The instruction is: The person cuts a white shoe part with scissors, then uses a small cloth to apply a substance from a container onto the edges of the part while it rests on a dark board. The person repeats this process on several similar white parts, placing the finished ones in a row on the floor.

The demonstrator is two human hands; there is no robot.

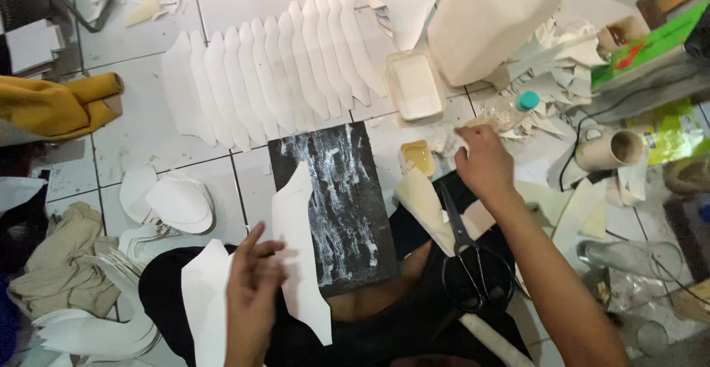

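Observation:
My left hand (251, 293) holds a long white cut-out piece (299, 256) by its edge, over a dark board (340, 189) smeared with white glue. A second white piece (203, 300) lies on my lap beside that hand. My right hand (481, 161) reaches forward near a small yellow glue tub (418, 156), its fingers pinched on something small and pale that I cannot make out. Black scissors (470, 263) rest on my lap under my right forearm.
Several white cut-out pieces (274, 71) lie fanned in a row on the tiled floor. A white tray (414, 86) and a big white jug (488, 19) stand behind. Rounded white pieces (174, 201) lie left. Paper scraps, a bottle (518, 108) and tape rolls (614, 149) crowd the right.

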